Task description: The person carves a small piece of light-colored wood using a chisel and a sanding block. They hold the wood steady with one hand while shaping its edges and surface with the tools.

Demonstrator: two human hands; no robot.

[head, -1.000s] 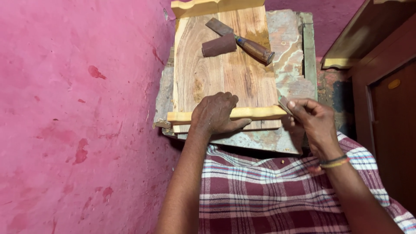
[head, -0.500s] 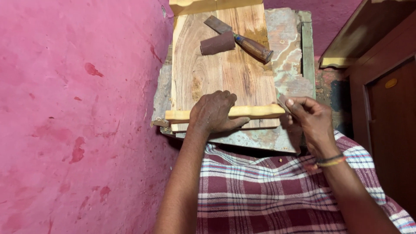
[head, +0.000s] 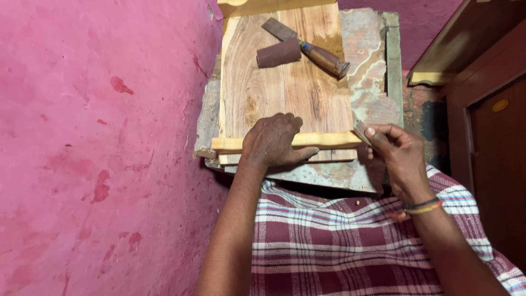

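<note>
The left hand (head: 274, 141) lies palm down with its fingers curled over a pale yellow strip of wood (head: 329, 140), pressing it against the near edge of a wide brown board (head: 285, 82). The strip runs crosswise, from left of the hand to the right end by the other hand. The right hand (head: 397, 156) is closed in a pinch on a small flat grey piece (head: 360, 130) (too small to tell what it is), holding it right at the right end of the strip. The board rests on a worn stone slab (head: 372, 71) set against a pink wall (head: 98, 137). At the far end of the board, well apart from both hands, lie a chisel (head: 315, 49) with a wooden handle and a dark roll of sandpaper (head: 278, 53) touching it. A checked cloth (head: 339, 246) covers the person's lap below the slab.
</note>
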